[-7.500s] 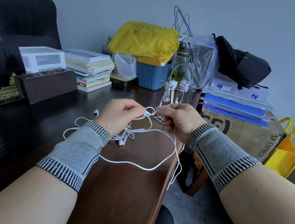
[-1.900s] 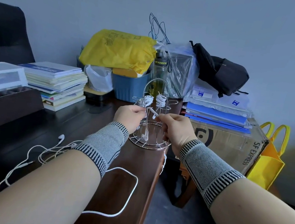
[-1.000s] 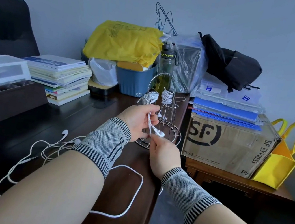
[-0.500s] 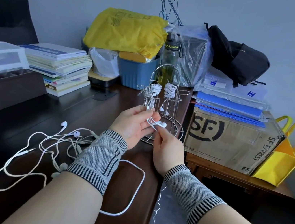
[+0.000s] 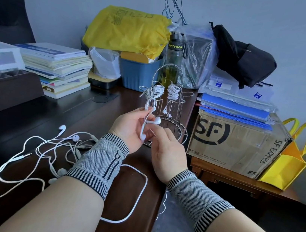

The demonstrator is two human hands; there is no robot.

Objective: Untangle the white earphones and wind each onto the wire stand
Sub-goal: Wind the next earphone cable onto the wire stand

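Left hand [image 5: 131,126] pinches white earbuds [image 5: 150,123] before chrome wire stand [image 5: 169,108]; tangled white earphones [image 5: 50,152] on dark wooden counter [image 5: 93,115].

white earphones [image 5: 152,91], yellow bag [image 5: 287,158], black-striped grey wristbands [image 5: 100,164], blue bin [image 5: 136,72]

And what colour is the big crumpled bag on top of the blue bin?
Yellow. The crumpled bag sits on the blue bin, clear in the head view.

Books [image 5: 56,67], cardboard box [image 5: 237,141] — perhaps a backpack [image 5: 248,60].
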